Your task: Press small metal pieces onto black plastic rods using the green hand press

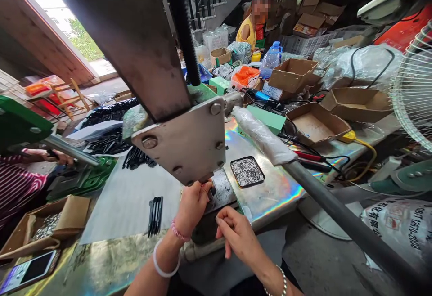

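My left hand (193, 204) is raised under the grey metal head of a hand press (185, 141), its fingers pinched on a small part I cannot make out at the press base (224, 192). My right hand (236, 233) rests just right of it at the near edge of the base, fingers curled, with nothing visible in them. A small black tray of tiny silver pins (247, 171) lies to the right of the press. A few black pen-like pieces (155, 215) lie on the white sheet (124, 201) to the left.
The press's long handle (303, 174), wrapped in plastic, runs down to the right. Another person's striped sleeve (16, 188) works a green press (20, 125) at left. A phone (29, 271), open cartons (317, 123), a fan (415, 89) and a seated person (251, 28) surround the table.
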The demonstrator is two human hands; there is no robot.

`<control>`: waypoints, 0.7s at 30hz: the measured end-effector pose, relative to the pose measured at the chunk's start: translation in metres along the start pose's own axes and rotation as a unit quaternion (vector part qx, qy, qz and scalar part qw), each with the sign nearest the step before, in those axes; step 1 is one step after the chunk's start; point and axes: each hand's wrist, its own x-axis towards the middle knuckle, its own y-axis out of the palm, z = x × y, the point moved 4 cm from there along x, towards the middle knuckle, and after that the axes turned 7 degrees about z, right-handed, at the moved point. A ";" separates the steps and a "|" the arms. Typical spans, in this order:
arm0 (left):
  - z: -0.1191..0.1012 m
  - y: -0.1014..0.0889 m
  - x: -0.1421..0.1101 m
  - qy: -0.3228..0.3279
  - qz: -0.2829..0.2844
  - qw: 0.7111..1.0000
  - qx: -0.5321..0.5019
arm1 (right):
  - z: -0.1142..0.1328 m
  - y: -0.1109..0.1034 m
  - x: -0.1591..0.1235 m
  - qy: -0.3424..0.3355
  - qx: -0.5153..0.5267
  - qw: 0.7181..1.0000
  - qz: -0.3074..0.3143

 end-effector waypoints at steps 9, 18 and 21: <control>-0.006 0.002 -0.002 0.049 -0.011 0.997 0.064 | 0.006 -0.001 0.000 0.001 -0.018 1.000 -0.007; -0.007 0.008 -0.003 0.118 -0.057 0.979 0.154 | 0.003 0.002 0.002 0.013 -0.003 1.000 -0.004; -0.007 0.009 -0.003 0.114 -0.048 0.978 0.168 | 0.011 -0.002 -0.001 0.019 0.021 0.999 0.030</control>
